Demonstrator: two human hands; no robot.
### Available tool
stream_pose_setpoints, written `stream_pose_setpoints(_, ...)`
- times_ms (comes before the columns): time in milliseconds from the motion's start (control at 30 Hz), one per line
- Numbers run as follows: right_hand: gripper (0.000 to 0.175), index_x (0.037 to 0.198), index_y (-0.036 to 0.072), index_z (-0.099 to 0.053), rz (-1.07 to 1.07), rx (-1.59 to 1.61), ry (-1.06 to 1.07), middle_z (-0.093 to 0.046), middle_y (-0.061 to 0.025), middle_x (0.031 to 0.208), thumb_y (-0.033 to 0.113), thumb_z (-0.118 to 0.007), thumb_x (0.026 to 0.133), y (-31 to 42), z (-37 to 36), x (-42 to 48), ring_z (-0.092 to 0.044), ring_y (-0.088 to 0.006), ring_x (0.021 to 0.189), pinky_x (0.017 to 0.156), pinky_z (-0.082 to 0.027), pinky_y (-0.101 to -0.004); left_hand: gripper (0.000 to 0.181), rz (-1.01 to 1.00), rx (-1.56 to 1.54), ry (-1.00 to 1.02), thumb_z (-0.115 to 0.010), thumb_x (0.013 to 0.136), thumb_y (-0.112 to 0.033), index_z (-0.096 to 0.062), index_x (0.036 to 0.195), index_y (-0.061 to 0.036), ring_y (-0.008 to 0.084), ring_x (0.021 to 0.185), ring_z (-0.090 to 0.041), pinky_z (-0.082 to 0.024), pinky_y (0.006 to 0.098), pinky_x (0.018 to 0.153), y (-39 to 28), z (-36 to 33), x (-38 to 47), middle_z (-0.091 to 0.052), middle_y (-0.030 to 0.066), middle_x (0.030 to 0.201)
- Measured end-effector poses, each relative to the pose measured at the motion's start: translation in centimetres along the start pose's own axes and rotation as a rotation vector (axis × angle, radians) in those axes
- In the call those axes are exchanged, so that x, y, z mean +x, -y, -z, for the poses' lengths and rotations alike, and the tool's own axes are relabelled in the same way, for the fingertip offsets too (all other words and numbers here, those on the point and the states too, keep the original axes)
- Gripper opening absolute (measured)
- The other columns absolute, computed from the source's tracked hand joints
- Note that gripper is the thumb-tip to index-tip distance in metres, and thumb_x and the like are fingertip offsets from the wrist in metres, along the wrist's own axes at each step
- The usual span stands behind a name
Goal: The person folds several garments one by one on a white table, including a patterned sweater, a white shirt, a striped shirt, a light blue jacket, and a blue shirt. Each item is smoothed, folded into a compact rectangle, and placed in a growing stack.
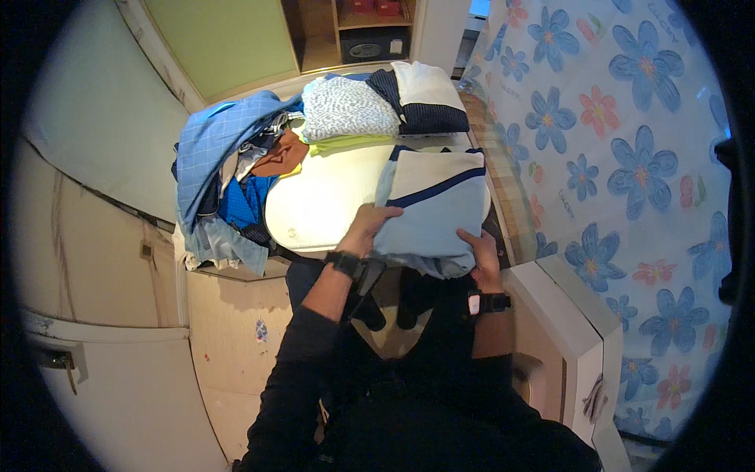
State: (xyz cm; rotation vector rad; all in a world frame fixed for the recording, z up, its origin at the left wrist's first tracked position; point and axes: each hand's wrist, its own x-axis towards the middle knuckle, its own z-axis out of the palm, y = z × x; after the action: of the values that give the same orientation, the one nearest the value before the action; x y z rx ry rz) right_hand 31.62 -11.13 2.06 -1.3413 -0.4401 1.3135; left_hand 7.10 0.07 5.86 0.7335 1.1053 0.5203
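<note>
A folded light-blue, white and navy garment (436,203) lies over the right front of a white rounded board (321,200), its near edge hanging past the board. My left hand (376,224) grips its left side, thumb on top. My right hand (483,253) holds the near right corner, thumb on top and fingers partly hidden beneath. At the back of the board are a folded black-and-white speckled garment (348,109) on a lime-green one (348,143), and beside them a folded white and dark striped garment (430,100).
A loose heap of clothes with a blue checked shirt (212,141) lies at the left. Behind stands a cabinet with a black safe (374,45). A flowered curtain (590,147) hangs at the right, above a white cabinet (566,312). A door handle (62,360) juts out at far left.
</note>
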Motion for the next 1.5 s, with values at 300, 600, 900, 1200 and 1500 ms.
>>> stream_pose_setpoints(300, 0.056, 0.13, -0.007, -0.052, 0.092, 0.012, 0.129, -0.064, -0.0176, 0.119, 0.015, -0.075, 0.084, 5.1, -4.7, -5.9, -0.064, -0.0267, 0.104, 0.093, -0.049, -0.0378, 0.025, 0.069, -0.498, 0.207, -0.065, 0.093, -0.015, -0.066, 0.113, -0.0002, 0.0201, 0.091, -0.069, -0.058, 0.0308, 0.079, 2.5, 3.3, -7.7, -0.069, 0.012, 0.105)
stream_pose_setpoints(600, 0.056, 0.129, -0.008, -0.053, 0.101, -0.103, 0.163, -0.065, -0.0182, 0.115, 0.017, -0.075, 0.083, 5.6, -7.2, -4.8, -0.065, -0.026, 0.1, 0.089, -0.052, -0.0359, 0.038, 0.073, -0.641, 0.304, -0.068, 0.092, -0.017, -0.058, 0.123, 0.0041, 0.024, 0.091, -0.07, -0.059, 0.0317, 0.078, 5.2, 5.5, -7.0, -0.068, 0.0174, 0.11)
stream_pose_setpoints(900, 0.06, 0.127, -0.012, -0.054, 0.731, -0.987, -0.044, -0.065, -0.0296, 0.114, 0.018, -0.073, 0.078, 8.5, -9.2, -1.2, -0.067, -0.0365, 0.098, 0.094, -0.051, -0.0439, 0.084, -0.677, 0.422, -0.359, -0.076, 0.088, -0.034, -0.033, 0.145, 0.0097, 0.0392, 0.123, -0.057, -0.048, 0.0442, 0.101, 2.5, 0.1, -6.2, -0.052, 0.0319, 0.137)
stream_pose_setpoints(1200, 0.052, 0.12, -0.007, -0.054, 0.74, -1.323, 0.461, -0.062, -0.0289, 0.096, 0.028, -0.069, 0.084, 0.9, -22.1, -9.5, -0.066, -0.0453, 0.09, 0.079, -0.054, -0.0538, 0.038, -0.222, -0.767, 0.095, -0.067, 0.095, -0.034, -0.059, 0.123, -0.0101, 0.0239, 0.097, -0.065, -0.058, 0.0365, 0.078, 2.7, 6.4, -8.7, -0.066, 0.0077, 0.111)
stream_pose_setpoints(1500, 0.044, 0.116, -0.001, -0.064, 0.543, -0.974, 0.054, -0.069, -0.0135, 0.111, 0.028, -0.076, 0.085, -4.2, -13.6, -5.7, -0.067, -0.0267, 0.095, 0.085, -0.052, -0.0385, 0.047, -0.058, -0.817, 0.017, -0.069, 0.087, -0.01, -0.053, 0.131, 0.0007, 0.0341, 0.104, -0.066, -0.055, 0.0478, 0.094, 10.7, 15.4, -9.7, -0.066, 0.0178, 0.119)
